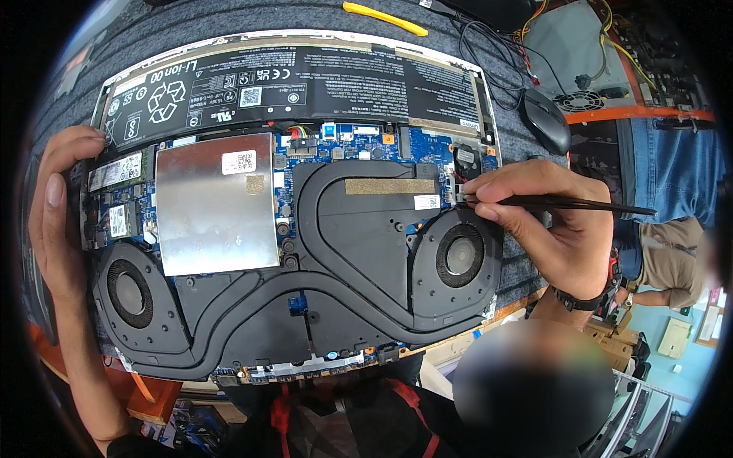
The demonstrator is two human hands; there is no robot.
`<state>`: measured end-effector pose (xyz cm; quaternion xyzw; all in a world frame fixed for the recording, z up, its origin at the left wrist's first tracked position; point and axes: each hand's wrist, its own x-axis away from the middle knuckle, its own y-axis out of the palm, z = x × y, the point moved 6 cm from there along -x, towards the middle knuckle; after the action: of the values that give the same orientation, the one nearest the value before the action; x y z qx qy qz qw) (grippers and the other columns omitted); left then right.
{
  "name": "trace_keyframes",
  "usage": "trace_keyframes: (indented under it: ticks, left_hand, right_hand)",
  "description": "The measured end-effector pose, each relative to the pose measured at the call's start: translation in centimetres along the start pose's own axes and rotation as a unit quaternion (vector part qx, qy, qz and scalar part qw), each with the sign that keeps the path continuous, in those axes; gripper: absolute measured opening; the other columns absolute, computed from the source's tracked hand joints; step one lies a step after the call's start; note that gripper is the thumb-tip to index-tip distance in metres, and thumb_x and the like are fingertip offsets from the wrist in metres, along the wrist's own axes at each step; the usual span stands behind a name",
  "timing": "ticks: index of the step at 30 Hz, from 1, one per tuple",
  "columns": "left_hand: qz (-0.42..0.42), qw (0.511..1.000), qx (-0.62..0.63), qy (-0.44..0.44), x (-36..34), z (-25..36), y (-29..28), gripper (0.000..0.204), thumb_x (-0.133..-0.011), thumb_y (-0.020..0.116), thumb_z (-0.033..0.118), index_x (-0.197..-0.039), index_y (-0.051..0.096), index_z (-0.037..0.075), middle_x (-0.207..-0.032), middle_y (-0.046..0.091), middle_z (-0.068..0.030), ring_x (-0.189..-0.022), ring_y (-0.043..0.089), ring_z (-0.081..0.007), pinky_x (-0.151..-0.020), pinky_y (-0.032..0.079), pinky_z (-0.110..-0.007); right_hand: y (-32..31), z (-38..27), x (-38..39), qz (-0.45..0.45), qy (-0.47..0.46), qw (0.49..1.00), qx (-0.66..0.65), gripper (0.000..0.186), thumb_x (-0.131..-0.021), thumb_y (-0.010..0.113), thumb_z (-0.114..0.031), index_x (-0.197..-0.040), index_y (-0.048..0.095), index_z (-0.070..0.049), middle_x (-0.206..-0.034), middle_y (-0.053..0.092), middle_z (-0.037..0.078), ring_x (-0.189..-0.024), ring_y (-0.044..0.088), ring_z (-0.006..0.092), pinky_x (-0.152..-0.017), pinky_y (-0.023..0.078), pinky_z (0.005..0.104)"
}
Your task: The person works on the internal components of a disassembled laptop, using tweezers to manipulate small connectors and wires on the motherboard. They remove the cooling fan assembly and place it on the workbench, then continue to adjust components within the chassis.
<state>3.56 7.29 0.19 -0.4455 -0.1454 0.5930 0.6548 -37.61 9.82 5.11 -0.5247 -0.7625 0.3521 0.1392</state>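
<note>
An opened laptop base (363, 240) lies in front of me with its inner parts bare. My left hand (61, 214) grips its left edge, with bent fingertips on the rim beside the battery (336, 88). My right hand (565, 221) pinches black tweezers (603, 204) between thumb and fingers. The tweezer tips point left at a small connector on the blue board, above the right fan (460, 256). A small black-wrapped part with thin wires (465, 158) sits just above those tips. The fingertips partly hide the exact contact.
The laptop rests on a grey ribbed mat (263, 17). Beyond it lies a yellow pry tool (385, 19). To the right are a black mouse (544, 122), tangled cables and a metal power supply box (569, 49). Another person (668, 263) is farther right.
</note>
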Motion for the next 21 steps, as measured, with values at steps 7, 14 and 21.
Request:
trace_keyframes:
  ticks: [7,14,21]
  left_hand:
    - [0.007,1.0,0.026,-0.01,0.4,-0.5,-0.4,0.049,-0.105,0.034,0.035,-0.114,0.065,-0.002,-0.125,0.058,-0.0172,-0.126,0.053,-0.027,-0.113,0.033,-0.038]
    - [0.01,0.999,0.034,-0.01,0.3,-0.3,-0.2,0.048,-0.104,0.035,0.035,-0.113,0.064,-0.003,-0.125,0.058,-0.0169,-0.126,0.052,-0.0264,-0.113,0.032,-0.037]
    - [0.008,0.997,0.072,0.006,0.1,-0.3,0.1,0.048,-0.105,0.035,0.034,-0.112,0.065,-0.003,-0.123,0.058,-0.0172,-0.122,0.053,-0.0263,-0.11,0.034,-0.036]
  right_hand:
    - [-0.7,0.4,0.3,0.021,0.011,0.998,-0.051,0.016,-0.081,0.076,0.008,-0.097,0.074,0.006,-0.096,0.076,0.013,-0.087,0.074,0.017,-0.076,0.06,0.0249]
    - [-0.7,0.5,0.5,0.029,0.024,0.993,-0.115,0.02,-0.08,0.076,0.01,-0.1,0.072,0.008,-0.101,0.075,0.018,-0.09,0.075,0.0214,-0.08,0.061,0.0286]
    - [-3.0,-0.3,0.6,0.086,-0.048,0.983,-0.154,0.03,-0.089,0.074,-0.003,-0.114,0.058,0.005,-0.111,0.067,0.03,-0.095,0.074,0.0334,-0.08,0.063,0.0395]
